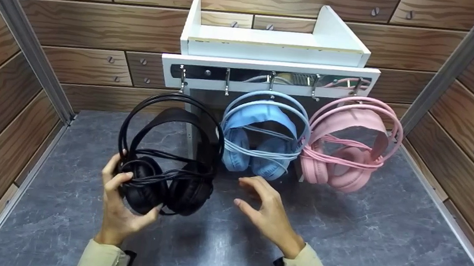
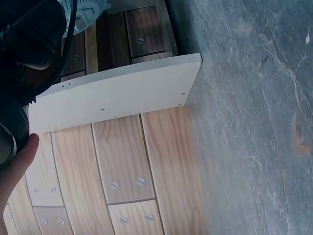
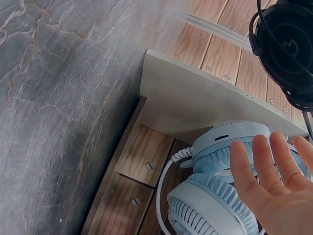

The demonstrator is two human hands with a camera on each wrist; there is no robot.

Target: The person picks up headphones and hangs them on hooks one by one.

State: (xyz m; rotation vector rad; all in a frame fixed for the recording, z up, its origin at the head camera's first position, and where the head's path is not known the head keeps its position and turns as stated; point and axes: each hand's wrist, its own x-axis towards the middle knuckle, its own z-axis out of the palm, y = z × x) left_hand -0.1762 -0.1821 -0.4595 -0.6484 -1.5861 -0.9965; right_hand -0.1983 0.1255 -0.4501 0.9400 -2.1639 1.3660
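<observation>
My left hand [image 1: 121,209] grips the black headphones [image 1: 189,189] by the left ear cup, thumb below and fingers around the outer side. Their cable is wound across both cups. The headband top is close to the leftmost hook [image 1: 182,79]; whether it rests there I cannot tell. My right hand [image 1: 266,211] is apart from everything, fingers loosely bent, right of the black headphones and below the blue headphones [image 1: 271,158]. In the right wrist view its fingers overlap the pale blue ear cups [image 3: 210,205]. The left wrist view shows only the thumb on a dark cup.
A white shelf rack [image 1: 272,53] with a row of hooks stands at the back. The blue headphones hang near its middle hook. Pink headphones [image 1: 348,162] hang at the right end. Wood-patterned walls [image 1: 7,95] enclose the grey marbled surface [image 1: 383,245].
</observation>
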